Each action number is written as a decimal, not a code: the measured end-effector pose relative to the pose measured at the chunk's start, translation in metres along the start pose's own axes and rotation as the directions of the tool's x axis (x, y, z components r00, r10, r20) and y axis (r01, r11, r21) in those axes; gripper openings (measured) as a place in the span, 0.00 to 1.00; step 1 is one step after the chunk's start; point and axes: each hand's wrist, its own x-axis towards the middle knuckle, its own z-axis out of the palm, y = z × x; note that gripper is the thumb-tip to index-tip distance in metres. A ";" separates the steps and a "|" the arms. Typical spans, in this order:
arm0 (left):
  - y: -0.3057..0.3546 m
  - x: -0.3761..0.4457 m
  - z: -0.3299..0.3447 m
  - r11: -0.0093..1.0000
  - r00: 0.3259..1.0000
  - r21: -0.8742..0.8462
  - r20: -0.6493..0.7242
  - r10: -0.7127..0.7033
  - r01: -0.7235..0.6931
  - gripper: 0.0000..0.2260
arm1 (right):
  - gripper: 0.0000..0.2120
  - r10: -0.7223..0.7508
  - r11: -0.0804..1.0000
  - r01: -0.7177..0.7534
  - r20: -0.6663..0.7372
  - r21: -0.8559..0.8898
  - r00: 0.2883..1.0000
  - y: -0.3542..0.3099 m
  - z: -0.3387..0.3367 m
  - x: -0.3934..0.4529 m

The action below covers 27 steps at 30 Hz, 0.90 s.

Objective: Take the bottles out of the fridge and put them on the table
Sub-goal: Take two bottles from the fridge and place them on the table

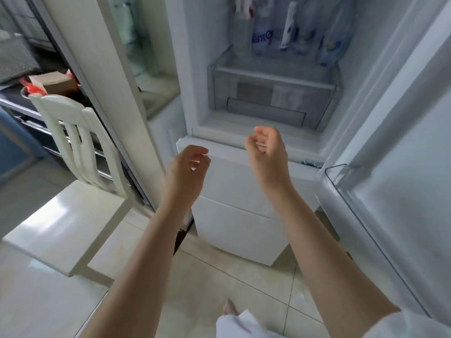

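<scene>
Head view, fridge standing open. Tall white fridge [244, 132] fills the centre; its door [400, 167] is swung wide toward 3 o'clock.

Bottles: a cluster of clear plastic bottles with blue-and-white labels [290, 32] stands on the glass shelf at 12 o'clock, directly above the translucent grey crisper drawer [273, 101]. At least four or five can be made out; blur prevents an exact count. One at the left of the row shows a red-and-white label near its top. All upright or near upright, packed just beside each other.

Hands: left hand [188, 169] at 9 o'clock of frame centre, right hand [266, 152] just right of centre. Both raised in front of the lower white freezer front [234, 191], below the crisper and well apart from the bottles. Grip on each: fingers loosely curled, nothing held. Neither touches the fridge.

Progress, as judged: the door is open, so access is done. No bottle is in hand and none is seen outside the fridge. No table is clearly identifiable; a cream wooden slat-backed chair [80, 152] and cluttered dark shelving [29, 101] lie at 9 to 10 o'clock. Whether any bottles are already moved cannot be told.

Left to do: reach up to the shelf, take the bottles, carry them to the table.
</scene>
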 end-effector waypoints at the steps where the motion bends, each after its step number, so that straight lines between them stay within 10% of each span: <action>1: 0.003 0.015 0.006 1.000 1.000 0.005 0.001 0.014 -0.014 0.05 | 0.15 0.000 1.000 0.000 -0.021 0.002 1.000 -0.004 0.005 0.020; 27: 0.061 0.404 0.145 0.946 0.985 -0.282 0.011 0.170 -0.160 0.19 | 0.11 -0.094 0.996 0.078 -0.485 -0.053 0.870 -0.015 0.036 0.369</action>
